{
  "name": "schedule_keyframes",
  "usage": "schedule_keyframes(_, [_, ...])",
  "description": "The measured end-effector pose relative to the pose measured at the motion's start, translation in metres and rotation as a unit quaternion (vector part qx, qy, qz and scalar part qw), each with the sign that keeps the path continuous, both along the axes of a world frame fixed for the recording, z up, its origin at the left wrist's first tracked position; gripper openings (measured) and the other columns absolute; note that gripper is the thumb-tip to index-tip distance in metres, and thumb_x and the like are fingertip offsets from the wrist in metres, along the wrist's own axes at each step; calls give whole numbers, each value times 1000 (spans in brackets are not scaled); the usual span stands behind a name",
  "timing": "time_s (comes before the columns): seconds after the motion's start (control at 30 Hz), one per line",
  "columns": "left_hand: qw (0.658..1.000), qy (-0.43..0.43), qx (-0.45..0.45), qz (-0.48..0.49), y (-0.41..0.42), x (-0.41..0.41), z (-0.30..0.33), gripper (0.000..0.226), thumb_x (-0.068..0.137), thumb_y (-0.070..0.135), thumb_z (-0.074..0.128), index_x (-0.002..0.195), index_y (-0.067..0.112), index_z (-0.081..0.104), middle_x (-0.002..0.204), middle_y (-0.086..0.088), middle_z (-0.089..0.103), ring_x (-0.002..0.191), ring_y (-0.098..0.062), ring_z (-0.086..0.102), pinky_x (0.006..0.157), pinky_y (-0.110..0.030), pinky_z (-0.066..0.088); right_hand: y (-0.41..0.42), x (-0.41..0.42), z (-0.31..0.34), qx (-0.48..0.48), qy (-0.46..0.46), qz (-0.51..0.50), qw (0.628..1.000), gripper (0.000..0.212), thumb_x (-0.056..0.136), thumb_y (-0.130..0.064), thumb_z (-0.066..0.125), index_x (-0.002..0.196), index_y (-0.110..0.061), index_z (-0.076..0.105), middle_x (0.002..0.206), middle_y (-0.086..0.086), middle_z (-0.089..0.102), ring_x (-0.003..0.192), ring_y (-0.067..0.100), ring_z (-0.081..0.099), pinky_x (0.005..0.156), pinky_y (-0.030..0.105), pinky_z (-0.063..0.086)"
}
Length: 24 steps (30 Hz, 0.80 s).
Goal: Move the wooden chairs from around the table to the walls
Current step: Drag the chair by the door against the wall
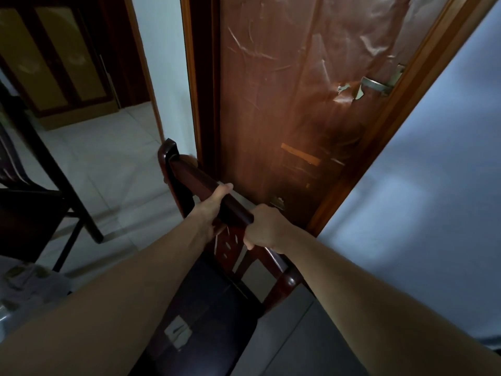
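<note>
A dark red wooden chair [187, 172] with a dark seat stands right in front of me, its back turned toward a brown door. My left hand [215, 206] grips the chair's top rail from the left side. Just to its right, my right hand [264, 227] is closed around the same rail. The seat [214, 302] runs down between my forearms and carries a torn pale label. The chair's legs are hidden below the seat.
The brown door [298, 104] with a metal handle [376, 84] fills the middle, with a pale wall [433, 172] to its right. Another dark chair [32, 202] stands at the left on the tiled floor [108, 158]. A doorway opens at the upper left.
</note>
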State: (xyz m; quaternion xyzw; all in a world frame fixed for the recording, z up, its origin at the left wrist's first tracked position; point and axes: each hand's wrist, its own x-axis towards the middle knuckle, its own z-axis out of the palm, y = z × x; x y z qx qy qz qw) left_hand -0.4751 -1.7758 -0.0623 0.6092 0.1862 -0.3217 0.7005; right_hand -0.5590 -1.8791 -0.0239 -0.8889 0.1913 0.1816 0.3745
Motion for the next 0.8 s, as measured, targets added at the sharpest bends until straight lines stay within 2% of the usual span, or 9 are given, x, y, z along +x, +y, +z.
schedule_keyframes(0.07, [1000, -4, -11, -4, 0, -5, 10, 44, 69, 44, 75, 93, 11, 57, 87, -5, 64, 77, -18, 62, 56, -26, 47, 1, -5, 16, -11, 1, 7, 1000, 21, 66, 5, 62, 66, -14, 56, 62, 0, 55, 62, 15, 56, 64, 31, 50])
schedule_keyframes(0.2, [999, 2, -25, -27, -13, -21, 31, 60, 67, 46, 75, 109, 9, 53, 97, -8, 63, 81, -20, 62, 56, -25, 47, -11, -26, 43, -39, -1, -6, 999, 23, 64, 5, 62, 80, -11, 63, 69, 2, 59, 72, 21, 60, 65, 30, 50])
schedule_keyframes(0.27, [999, 5, -34, -38, -22, -31, 38, 63, 66, 47, 76, 110, 8, 54, 99, -9, 64, 84, -21, 62, 56, -25, 47, -20, -37, 52, -50, 2, -11, 999, 34, 62, 5, 64, 93, -8, 66, 73, 4, 60, 78, 24, 62, 71, 33, 53])
schedule_keyframes(0.33, [998, 5, -40, -49, -35, -43, 44, 65, 64, 48, 77, 111, 8, 55, 104, -10, 64, 90, -23, 63, 56, -26, 47, -30, -50, 59, -60, 5, -21, 998, 41, 62, 5, 65, 101, -10, 65, 77, 4, 60, 78, 23, 61, 69, 31, 51])
schedule_keyframes(0.47, [996, -5, -45, -75, -70, -70, 59, 64, 65, 51, 75, 111, 12, 54, 101, -7, 63, 88, -21, 63, 56, -26, 47, -58, -80, 72, -74, 12, -58, 996, 41, 61, 5, 67, 96, -14, 63, 77, 4, 57, 77, 23, 59, 60, 28, 45])
schedule_keyframes(0.53, [994, -7, -49, -93, -90, -85, 63, 60, 66, 51, 74, 108, 12, 55, 95, -6, 63, 81, -19, 63, 54, -26, 48, -74, -97, 76, -78, 12, -82, 993, 44, 60, 5, 67, 99, -15, 64, 75, 2, 56, 78, 22, 58, 59, 26, 44])
schedule_keyframes(0.63, [990, -9, -53, -129, -118, -110, 66, 50, 70, 50, 72, 97, 10, 58, 87, -6, 65, 69, -17, 62, 46, -20, 48, -98, -124, 77, -74, 8, -122, 990, 54, 61, 5, 66, 108, -21, 63, 77, -1, 54, 80, 21, 57, 59, 25, 42])
schedule_keyframes(0.7, [987, -7, -59, -146, -139, -131, 66, 45, 71, 49, 72, 92, 11, 58, 86, -6, 66, 66, -17, 62, 44, -19, 48, -118, -148, 74, -67, 5, -145, 987, 55, 60, 5, 67, 106, -23, 64, 77, -1, 55, 78, 19, 57, 58, 24, 41])
schedule_keyframes(0.8, [986, -1, -58, -153, -161, -157, 62, 49, 73, 47, 72, 100, 9, 58, 86, -7, 66, 65, -17, 62, 40, -18, 48, -139, -176, 67, -49, 6, -160, 986, 53, 58, 5, 66, 103, -23, 66, 82, 3, 63, 78, 20, 61, 56, 23, 41])
